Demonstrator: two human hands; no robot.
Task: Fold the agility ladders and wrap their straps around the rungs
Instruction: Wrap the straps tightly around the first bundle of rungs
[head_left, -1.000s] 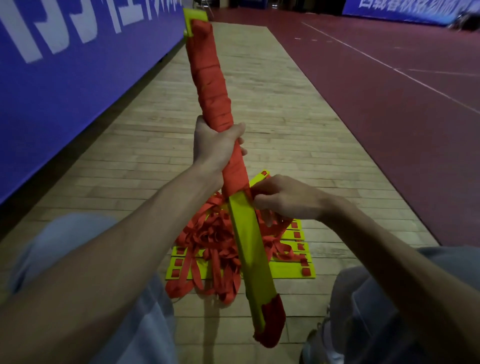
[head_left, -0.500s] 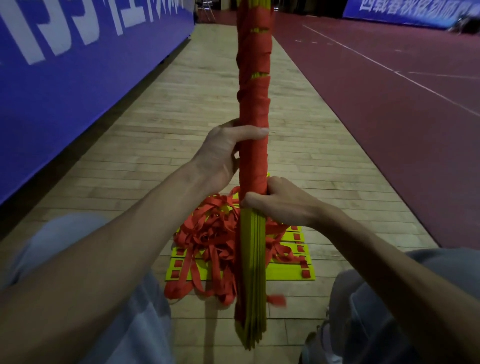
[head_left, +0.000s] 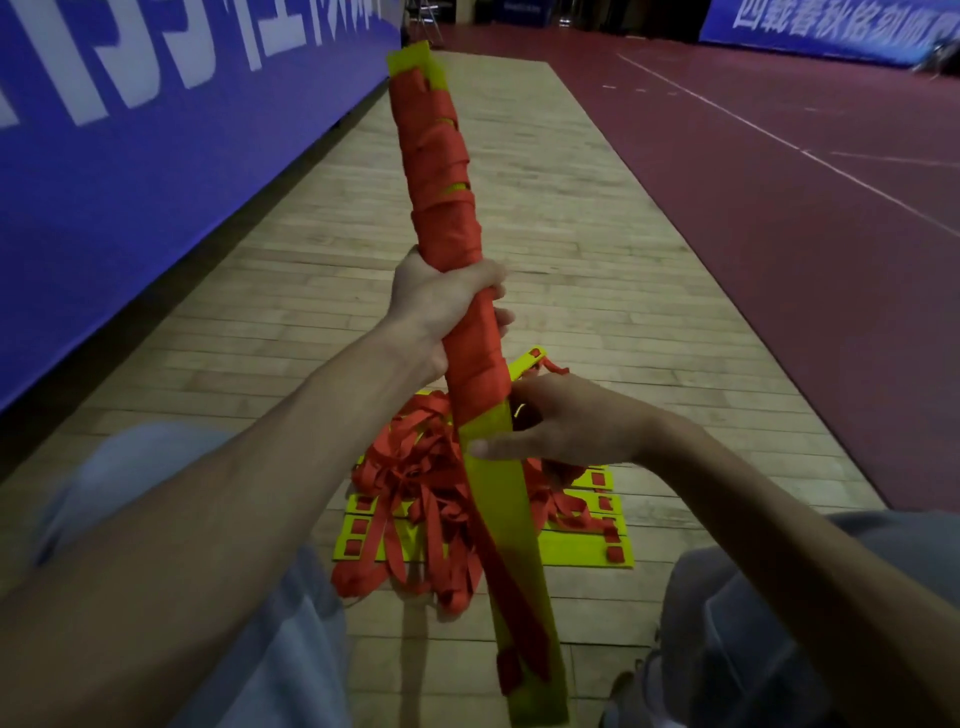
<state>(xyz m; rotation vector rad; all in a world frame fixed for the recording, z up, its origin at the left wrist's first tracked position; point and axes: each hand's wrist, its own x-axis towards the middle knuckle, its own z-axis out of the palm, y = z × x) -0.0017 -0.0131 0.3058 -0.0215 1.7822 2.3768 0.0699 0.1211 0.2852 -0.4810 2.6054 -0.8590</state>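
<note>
Two hands clasp one rung bundle (head_left: 441, 171): left hand (head_left: 441, 301) grips, right hand (head_left: 566, 421) pinches.

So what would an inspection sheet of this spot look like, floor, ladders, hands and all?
Surface: wooden floor, pale planks.
Job's things: held bundle of yellow rungs, upper part wrapped in red strap, lower part bare with a strap tail hanging along it; second ladder stacked on the floor under loose straps.
Clutter: nothing seen.
Hands: left hand grips the wrapped part; right hand holds the bundle at the wrap's lower edge, thumb across the yellow face.
Cables: nothing seen.
Surroundings: blue banner on the left, red court on the right.
</note>
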